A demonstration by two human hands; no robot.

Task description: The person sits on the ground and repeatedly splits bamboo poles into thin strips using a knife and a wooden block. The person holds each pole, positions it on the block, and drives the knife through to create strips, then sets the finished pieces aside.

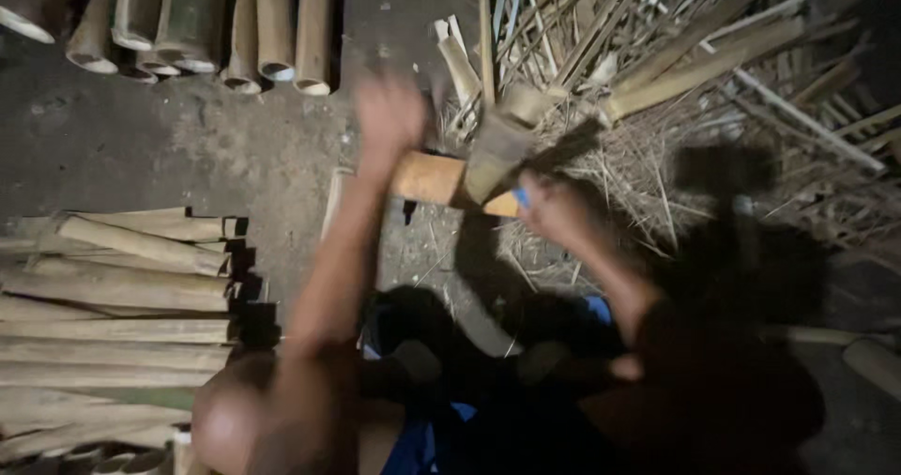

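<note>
- On the concrete floor, near the middle of the view, a short bamboo section lies across, its pale end pointing left.
- Left hand is raised just above the bamboo section's left end; it is blurred, and I cannot tell how far its fingers are open or whether they touch the bamboo.
- Right hand is closed around a blue handle at the right end of the bamboo section; its fingers are wrapped shut on it.
- A broad, dull blade rises from that handle and stands across the bamboo section, tilted up to the right.
- Beyond the hands, toward the top right, lies a heap of bamboo splints and shavings.
- Along the top left edge, whole bamboo tubes lie side by side, cut ends facing the viewer.
- At the left edge, split bamboo slats are stacked lengthwise.
- Blue cloth shows at the bottom, under the arms.
</note>
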